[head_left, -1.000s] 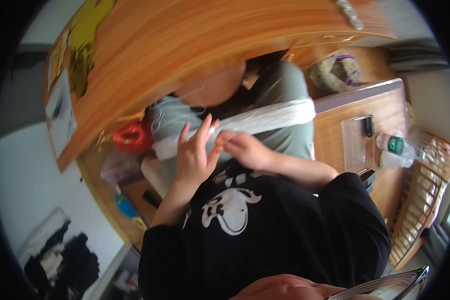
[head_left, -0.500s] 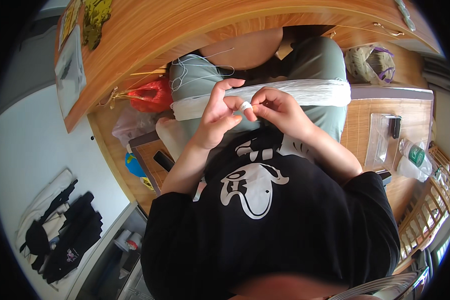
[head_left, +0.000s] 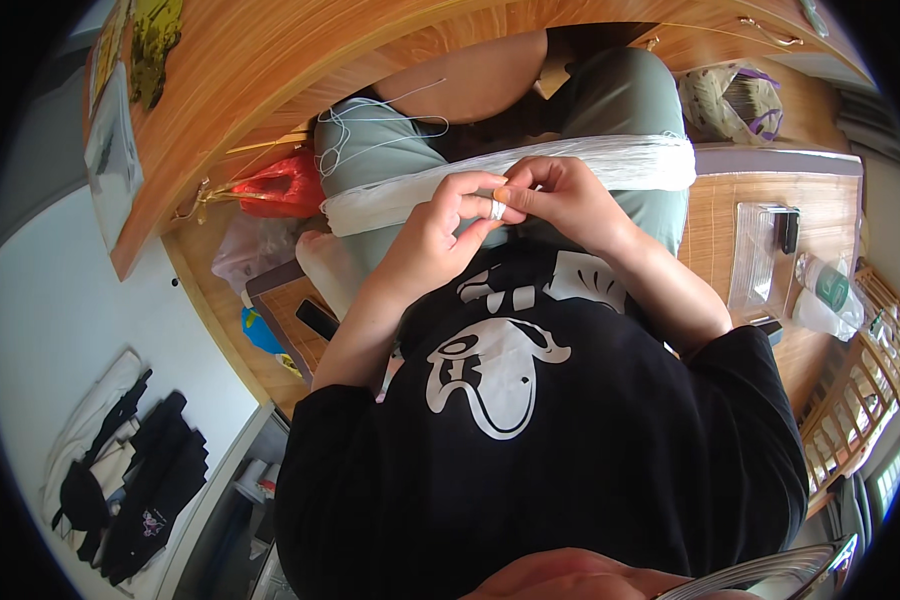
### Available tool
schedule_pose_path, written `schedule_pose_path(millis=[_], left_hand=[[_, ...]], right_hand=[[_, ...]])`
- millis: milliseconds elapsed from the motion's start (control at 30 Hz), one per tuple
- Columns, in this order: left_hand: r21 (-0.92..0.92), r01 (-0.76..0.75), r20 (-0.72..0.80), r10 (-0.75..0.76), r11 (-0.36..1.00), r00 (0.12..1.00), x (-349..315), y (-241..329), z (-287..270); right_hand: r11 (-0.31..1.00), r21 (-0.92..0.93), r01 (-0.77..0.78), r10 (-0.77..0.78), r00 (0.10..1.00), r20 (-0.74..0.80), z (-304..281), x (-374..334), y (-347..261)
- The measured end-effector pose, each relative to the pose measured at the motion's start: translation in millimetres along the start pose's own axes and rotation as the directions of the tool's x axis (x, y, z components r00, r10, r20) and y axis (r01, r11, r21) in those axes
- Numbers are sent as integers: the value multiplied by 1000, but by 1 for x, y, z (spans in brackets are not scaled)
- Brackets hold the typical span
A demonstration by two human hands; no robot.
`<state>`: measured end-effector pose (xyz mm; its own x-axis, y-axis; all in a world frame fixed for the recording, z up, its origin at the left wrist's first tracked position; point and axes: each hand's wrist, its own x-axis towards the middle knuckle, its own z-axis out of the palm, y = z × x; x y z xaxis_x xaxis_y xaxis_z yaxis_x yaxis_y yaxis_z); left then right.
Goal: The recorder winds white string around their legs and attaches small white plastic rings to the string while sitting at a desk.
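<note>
Over both knees stretches a thick skein of white thread [head_left: 625, 163]. Just on my side of it, my left hand [head_left: 440, 232] and my right hand [head_left: 568, 204] meet at the fingertips. A narrow white band [head_left: 497, 209] is wrapped round one left finger; whether it is tape or wound thread I cannot tell. My right hand is closed in a pinch at this band. The left fingers are bent in and closed against the right fingertips, which hide part of them. Pale loose thread [head_left: 355, 128] lies in loops on the left knee.
A wooden desk edge [head_left: 370, 60] curves in front of my knees. On the left are a red plastic bag [head_left: 282, 186] and a dark phone [head_left: 317, 320]. To the right, a wooden surface [head_left: 710, 235] holds a clear plastic box [head_left: 760, 258] and a green-labelled bottle [head_left: 828, 284].
My left index finger and thumb have come in from a spread pose to the right fingertips. The right hand stays pinched at the band. The whole view has shifted slightly.
</note>
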<state>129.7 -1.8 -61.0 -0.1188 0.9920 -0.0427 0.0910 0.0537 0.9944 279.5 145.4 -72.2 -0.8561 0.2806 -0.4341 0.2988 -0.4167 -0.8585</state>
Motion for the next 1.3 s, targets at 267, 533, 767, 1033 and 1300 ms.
schedule_pose_path(millis=[267,533,767,1033,1300], left_hand=[[102,-8,-34,12,995,999,3,-2,3],[-265,95,106,-69,959,992,0,9,0],[-343,123,135,-81,931,988,-5,12,1],[-443,205,179,-138,873,974,-7,10,1],[-515,238,172,-173,823,970,-3,6,4]], right_hand=[[994,-9,107,-107,994,-31,0,-11,-4],[953,-207,222,-190,968,164,-13,-8,-12],[907,-223,358,-281,907,314,-13,-9,-21],[938,-221,266,-147,885,442,-20,-11,-29],[993,-59,106,-62,861,505,-26,-7,-17]])
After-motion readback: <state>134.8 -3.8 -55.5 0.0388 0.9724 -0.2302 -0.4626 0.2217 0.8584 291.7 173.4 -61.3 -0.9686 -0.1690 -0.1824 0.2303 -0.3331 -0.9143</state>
